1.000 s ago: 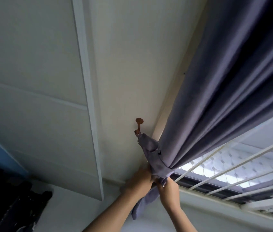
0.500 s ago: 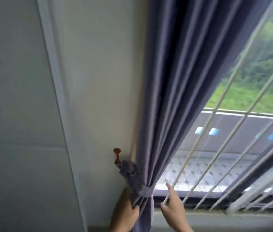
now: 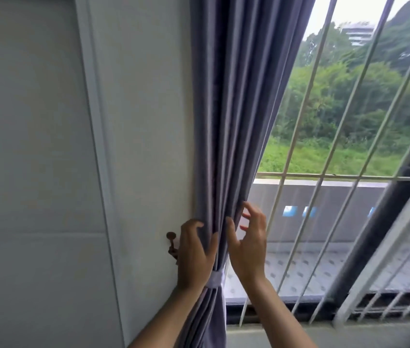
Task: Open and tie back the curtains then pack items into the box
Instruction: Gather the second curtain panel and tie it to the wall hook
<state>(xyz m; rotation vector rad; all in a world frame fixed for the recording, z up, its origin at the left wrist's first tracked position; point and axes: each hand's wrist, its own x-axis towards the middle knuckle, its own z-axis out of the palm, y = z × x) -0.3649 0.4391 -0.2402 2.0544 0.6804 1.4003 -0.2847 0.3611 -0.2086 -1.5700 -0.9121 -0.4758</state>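
Observation:
A grey-purple curtain (image 3: 234, 116) hangs gathered at the window's left edge, cinched by a matching tie-back band (image 3: 216, 279). The band runs behind my left hand toward a brown wall hook (image 3: 171, 237). My left hand (image 3: 195, 254) lies on the curtain's left folds just above the band, fingers curled into the cloth. My right hand (image 3: 249, 244) is at the curtain's right edge, fingers spread and loosely bent, thumb touching a fold. No box is in view.
A white wall (image 3: 138, 146) with a vertical trim strip (image 3: 96, 156) is to the left. White window bars (image 3: 296, 136) and a dark window frame post (image 3: 384, 214) stand to the right, with trees outside. The sill (image 3: 324, 335) runs along the bottom.
Both hands rose from below the tie-back band to the folds above it. The view tilted level, and the right hand came off the bars' side onto the curtain edge.

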